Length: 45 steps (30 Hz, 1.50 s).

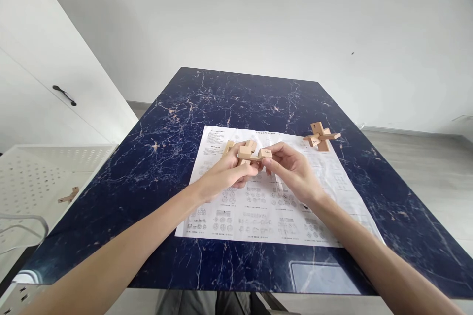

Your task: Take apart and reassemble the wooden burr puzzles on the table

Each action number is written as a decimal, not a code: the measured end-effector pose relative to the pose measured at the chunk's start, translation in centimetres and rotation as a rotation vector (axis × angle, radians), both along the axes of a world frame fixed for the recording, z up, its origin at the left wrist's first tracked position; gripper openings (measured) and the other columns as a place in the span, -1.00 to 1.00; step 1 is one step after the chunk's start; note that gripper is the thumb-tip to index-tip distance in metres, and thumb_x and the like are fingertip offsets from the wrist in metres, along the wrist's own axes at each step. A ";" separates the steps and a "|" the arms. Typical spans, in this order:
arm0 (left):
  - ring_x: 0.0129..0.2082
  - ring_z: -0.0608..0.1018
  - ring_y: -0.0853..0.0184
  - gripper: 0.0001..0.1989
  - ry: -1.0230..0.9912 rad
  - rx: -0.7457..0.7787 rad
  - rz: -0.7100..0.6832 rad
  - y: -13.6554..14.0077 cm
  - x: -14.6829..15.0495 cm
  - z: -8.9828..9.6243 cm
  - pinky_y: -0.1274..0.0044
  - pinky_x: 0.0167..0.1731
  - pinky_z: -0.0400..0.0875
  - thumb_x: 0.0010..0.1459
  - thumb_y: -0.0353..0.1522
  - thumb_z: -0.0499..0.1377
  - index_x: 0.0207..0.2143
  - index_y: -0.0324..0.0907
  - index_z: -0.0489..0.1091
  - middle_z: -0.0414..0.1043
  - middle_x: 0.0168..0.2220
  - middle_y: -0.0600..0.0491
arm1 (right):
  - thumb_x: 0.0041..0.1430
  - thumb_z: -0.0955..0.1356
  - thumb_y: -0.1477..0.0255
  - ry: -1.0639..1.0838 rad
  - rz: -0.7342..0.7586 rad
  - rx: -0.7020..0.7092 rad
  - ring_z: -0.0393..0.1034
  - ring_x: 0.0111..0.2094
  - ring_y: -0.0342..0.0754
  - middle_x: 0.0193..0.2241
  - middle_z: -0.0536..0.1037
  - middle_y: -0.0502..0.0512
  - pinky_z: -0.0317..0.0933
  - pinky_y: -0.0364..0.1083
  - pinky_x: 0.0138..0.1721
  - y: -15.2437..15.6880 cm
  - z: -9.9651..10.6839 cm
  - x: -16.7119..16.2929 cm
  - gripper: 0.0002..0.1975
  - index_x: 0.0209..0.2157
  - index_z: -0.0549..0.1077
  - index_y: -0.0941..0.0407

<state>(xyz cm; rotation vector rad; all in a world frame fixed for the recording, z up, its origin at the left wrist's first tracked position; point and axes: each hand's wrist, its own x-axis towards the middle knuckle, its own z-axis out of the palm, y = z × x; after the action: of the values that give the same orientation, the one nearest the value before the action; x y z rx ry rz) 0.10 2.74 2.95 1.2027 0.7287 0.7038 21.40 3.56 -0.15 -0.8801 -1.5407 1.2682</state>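
Over the paper sheet, my left hand [236, 167] is closed around several light wooden puzzle pieces [247, 151]. My right hand [290, 165] pinches the end of a notched wooden piece [265, 153] that bears a dark mark like a 3. This notched piece lies across the ones in my left hand; I cannot tell how they interlock. Fingers hide part of the pieces. Beneath both hands is a creased white instruction sheet [258, 224] printed with small diagrams. An assembled wooden cross-shaped puzzle [320, 137], numbered 2 on one bar, stands at the sheet's upper right corner.
The table [229, 93] has a dark blue marbled top. At the left stands a white perforated shelf [33, 167] with another small wooden piece [68, 195] and a pale cable [25, 216]. A white cabinet [55, 54] with a black handle [64, 95] is behind it.
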 end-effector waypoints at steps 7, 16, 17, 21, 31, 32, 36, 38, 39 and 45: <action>-0.55 0.06 0.48 -0.65 -0.058 0.036 -0.025 -0.1 0.2 -0.1 0.52 -0.55 -0.04 0.23 -0.34 0.25 0.03 -0.03 0.24 0.07 -0.44 0.24 | 0.29 0.54 0.22 0.010 -0.023 0.084 0.53 -0.18 0.00 -0.18 0.61 0.08 0.44 0.00 -0.16 0.1 -0.5 -0.1 -0.79 -0.16 0.57 0.02; -0.49 0.10 0.45 -0.80 -0.134 0.008 -0.040 -0.3 0.3 -0.6 0.55 -0.50 0.03 0.39 -0.27 0.18 0.00 -0.07 0.28 0.11 -0.38 0.19 | 0.28 0.54 0.19 0.007 -0.057 0.102 0.52 -0.26 -0.03 -0.22 0.59 0.08 0.47 0.00 -0.19 -0.1 -0.3 -0.5 -0.76 -0.22 0.54 0.04; -0.49 0.10 0.46 -0.82 -0.142 0.001 -0.039 -0.3 0.3 -0.7 0.55 -0.50 0.03 0.41 -0.25 0.17 -0.03 -0.09 0.28 0.14 -0.36 0.17 | 0.29 0.53 0.19 0.008 -0.059 0.098 0.53 -0.26 -0.03 -0.23 0.60 0.08 0.46 0.00 -0.19 -0.2 -0.4 -0.5 -0.76 -0.21 0.53 0.04; -0.49 0.13 0.46 -0.80 -0.166 0.004 -0.010 -0.5 0.6 -0.7 0.56 -0.50 0.07 0.46 -0.17 0.12 -0.08 -0.10 0.28 0.20 -0.32 0.14 | 0.31 0.52 0.21 0.023 -0.056 0.075 0.56 -0.26 -0.02 -0.22 0.60 0.08 0.46 0.02 -0.18 -0.3 -0.3 -0.6 -0.78 -0.20 0.53 0.04; -0.54 0.22 0.47 -0.53 -0.032 0.229 0.075 -0.8 0.8 -0.6 0.59 -0.58 0.16 0.51 0.06 -0.03 0.11 -0.10 0.33 0.30 -0.33 0.12 | 0.35 0.49 0.24 0.035 -0.017 0.092 0.55 -0.27 -0.01 -0.28 0.59 0.06 0.41 0.02 -0.18 -0.6 0.0 -0.8 -0.80 -0.22 0.50 0.04; -0.54 0.26 0.47 -0.52 -0.027 0.253 0.090 -0.8 0.8 -0.6 0.59 -0.58 0.20 0.51 0.05 -0.02 0.14 -0.11 0.32 0.32 -0.34 0.11 | 0.35 0.50 0.24 0.031 -0.019 0.091 0.53 -0.28 -0.02 -0.29 0.58 0.05 0.40 0.02 -0.20 -0.6 0.0 -0.8 -0.80 -0.22 0.50 0.04; -0.48 0.56 0.40 -0.51 -0.021 0.314 0.141 -0.5 0.6 -0.6 0.58 -0.53 0.48 0.47 0.03 0.08 0.04 -0.22 0.41 0.49 -0.28 0.01 | 0.33 0.51 0.22 0.022 -0.040 0.082 0.46 -0.32 -0.06 -0.34 0.54 0.02 0.33 -0.03 -0.28 -0.7 0.2 -0.8 -0.79 -0.24 0.52 0.05; -0.45 0.66 0.37 -0.52 -0.018 0.309 0.145 -0.4 0.4 -0.5 0.57 -0.52 0.56 0.46 0.03 0.11 -0.03 -0.24 0.44 0.55 -0.08 -0.12 | 0.33 0.51 0.22 0.018 -0.042 0.079 0.43 -0.34 -0.07 -0.35 0.53 0.02 0.30 -0.04 -0.31 -0.8 0.4 -0.8 -0.78 -0.26 0.52 0.06; -0.45 0.68 0.38 -0.52 -0.011 0.309 0.146 -0.4 0.4 -0.4 0.58 -0.54 0.57 0.45 0.02 0.11 -0.04 -0.24 0.45 0.54 0.03 -0.17 | 0.33 0.50 0.22 0.015 -0.038 0.078 0.41 -0.35 -0.07 -0.35 0.52 0.02 0.29 -0.04 -0.32 -0.8 0.5 -0.8 -0.78 -0.26 0.52 0.06; -0.50 0.69 0.41 -0.52 0.020 0.333 0.146 -0.4 0.3 -0.5 0.63 -0.60 0.56 0.45 0.02 0.12 -0.03 -0.24 0.48 0.53 0.17 -0.22 | 0.32 0.51 0.22 0.023 0.010 0.062 0.33 -0.40 -0.10 -0.39 0.46 -0.01 0.22 -0.04 -0.36 -1.0 0.8 -0.7 -0.76 -0.28 0.48 0.06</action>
<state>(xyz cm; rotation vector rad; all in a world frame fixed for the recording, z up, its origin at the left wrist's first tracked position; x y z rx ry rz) 0.39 2.31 2.49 1.4699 0.7401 0.9626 20.68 2.61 0.65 -0.8165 -1.5600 1.2268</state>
